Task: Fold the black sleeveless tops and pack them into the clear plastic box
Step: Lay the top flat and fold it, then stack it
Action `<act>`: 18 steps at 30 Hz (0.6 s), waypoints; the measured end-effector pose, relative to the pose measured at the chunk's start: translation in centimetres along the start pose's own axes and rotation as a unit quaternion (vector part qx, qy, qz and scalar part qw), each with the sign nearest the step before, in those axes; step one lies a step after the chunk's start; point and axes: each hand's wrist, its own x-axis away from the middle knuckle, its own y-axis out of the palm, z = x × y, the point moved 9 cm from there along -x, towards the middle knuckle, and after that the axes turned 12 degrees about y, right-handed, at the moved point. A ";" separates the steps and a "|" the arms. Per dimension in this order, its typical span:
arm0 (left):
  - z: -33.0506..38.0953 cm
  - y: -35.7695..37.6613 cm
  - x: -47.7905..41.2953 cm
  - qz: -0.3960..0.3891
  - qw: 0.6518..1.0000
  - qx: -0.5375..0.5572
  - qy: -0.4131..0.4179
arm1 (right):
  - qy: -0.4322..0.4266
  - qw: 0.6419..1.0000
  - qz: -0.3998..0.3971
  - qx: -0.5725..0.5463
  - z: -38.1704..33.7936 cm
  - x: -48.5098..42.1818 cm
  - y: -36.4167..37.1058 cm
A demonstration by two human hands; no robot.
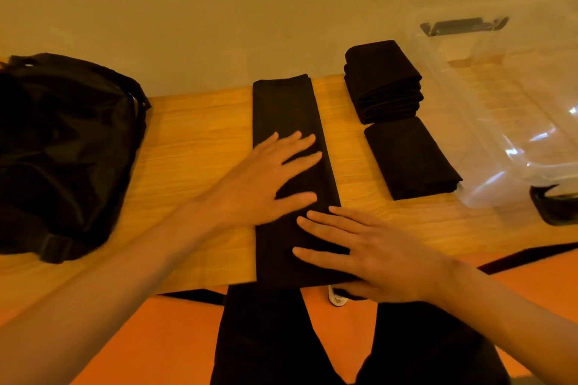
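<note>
no text, label, brand, number or sign can be read anywhere in this view.

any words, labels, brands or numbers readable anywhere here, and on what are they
No text can be read in this view.
black bag: no legible brand or label.
clear plastic box: a pale patch on the far wall may be a label, too blurred to read.
white shoe below the table edge: a dark mark, too small to read.
folded black tops: no print visible.
</note>
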 end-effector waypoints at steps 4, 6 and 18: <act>6.2 4.0 7.3 -0.097 0.994 0.018 0.044 | 0.035 0.989 0.139 0.040 1.0 1.2 0.0; 6.8 5.2 9.6 -0.081 0.995 -0.013 0.047 | 0.013 0.986 0.166 0.012 1.0 1.9 -0.2; 8.8 4.1 13.1 0.167 0.967 -0.154 0.115 | -0.001 0.963 0.269 -0.031 0.8 3.9 -1.0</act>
